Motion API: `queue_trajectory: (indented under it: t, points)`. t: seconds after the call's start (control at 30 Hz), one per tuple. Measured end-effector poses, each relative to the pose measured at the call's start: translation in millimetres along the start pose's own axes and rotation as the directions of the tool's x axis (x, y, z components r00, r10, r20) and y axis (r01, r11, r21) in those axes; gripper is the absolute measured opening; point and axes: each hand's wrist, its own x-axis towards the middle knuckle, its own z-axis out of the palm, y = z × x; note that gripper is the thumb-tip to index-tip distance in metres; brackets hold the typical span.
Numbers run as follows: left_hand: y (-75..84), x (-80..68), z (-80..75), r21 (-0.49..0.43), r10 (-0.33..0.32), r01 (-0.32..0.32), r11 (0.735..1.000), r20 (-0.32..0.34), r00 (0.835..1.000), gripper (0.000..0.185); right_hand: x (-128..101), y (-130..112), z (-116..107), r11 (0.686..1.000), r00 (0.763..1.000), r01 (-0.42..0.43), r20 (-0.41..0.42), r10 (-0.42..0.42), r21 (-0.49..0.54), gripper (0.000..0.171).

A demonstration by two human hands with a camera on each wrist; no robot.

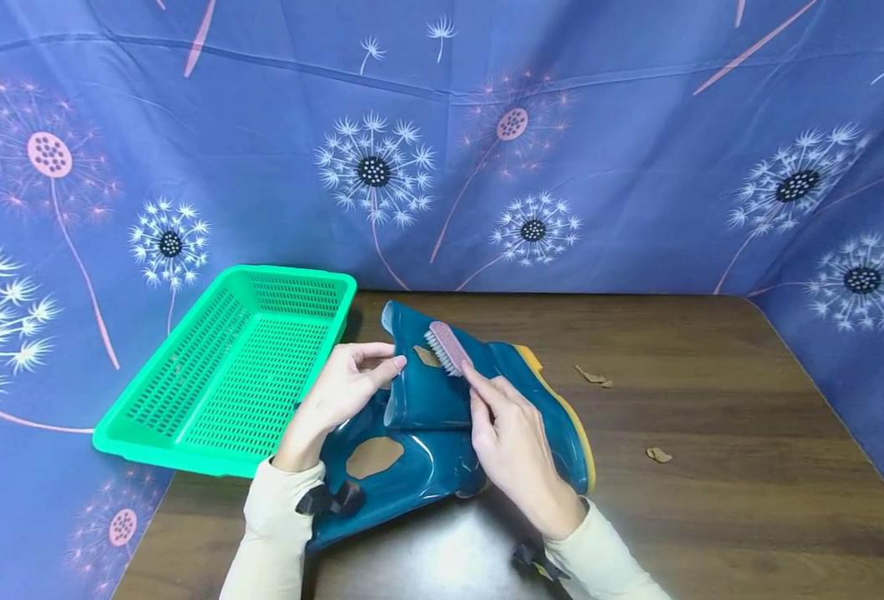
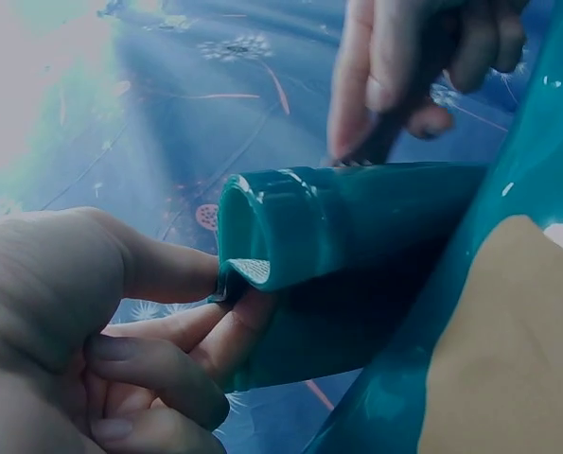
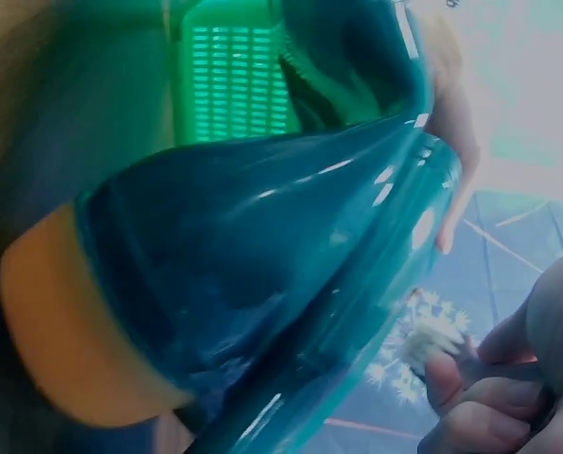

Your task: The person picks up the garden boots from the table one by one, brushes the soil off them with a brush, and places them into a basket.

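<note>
A teal rubber boot (image 1: 430, 404) with a yellow sole lies on its side, partly over a second teal boot (image 1: 430, 487). My left hand (image 1: 344, 387) pinches the upper boot's top edge between thumb and fingers, as the left wrist view shows. My right hand (image 1: 515, 437) grips a scrub brush (image 1: 451, 346) with a pinkish handle and pale bristles, forefinger stretched along it. Its bristles are at the boot shaft, beside a small tan patch (image 1: 427, 357). A larger tan patch (image 1: 374, 457) is on the lower boot. In the right wrist view the bristles (image 3: 434, 342) are blurred.
A green perforated plastic basket (image 1: 262, 375) stands at the left, close to my left hand. Tan flakes (image 1: 593, 377) and another tan piece (image 1: 658, 455) lie on the wooden table (image 1: 726, 375) to the right. Behind hangs a blue dandelion-patterned cloth (image 1: 636, 167).
</note>
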Motion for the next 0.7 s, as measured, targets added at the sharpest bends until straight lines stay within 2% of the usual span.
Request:
queue_trajectory:
  t: [0.1,0.23,0.53,0.7]
  points:
    - [0.4,-0.6,0.5,0.002,0.018,-0.018,1.0,0.004,1.0,0.041,-2.3,-4.0,-1.7,0.999,1.0,0.019,0.016,-0.019,0.037,0.045]
    - [1.0,-0.8,2.0,0.004,0.029,-0.029,1.0,0.004,1.0,0.039,-4.9,-6.1,0.8,0.999,0.998,0.049,0.039,-0.05,0.024,0.043]
    - [1.0,0.1,2.1,0.02,0.019,-0.019,1.0,-0.005,1.0,0.043,-0.9,1.1,-1.2,0.999,0.999,-0.024,0.026,0.025,-0.023,0.04]
    - [1.0,0.0,2.4,0.022,0.032,-0.032,0.999,-0.007,0.999,0.041,-3.4,-2.9,0.1,1.0,0.999,0.019,0.035,-0.019,0.011,0.042]
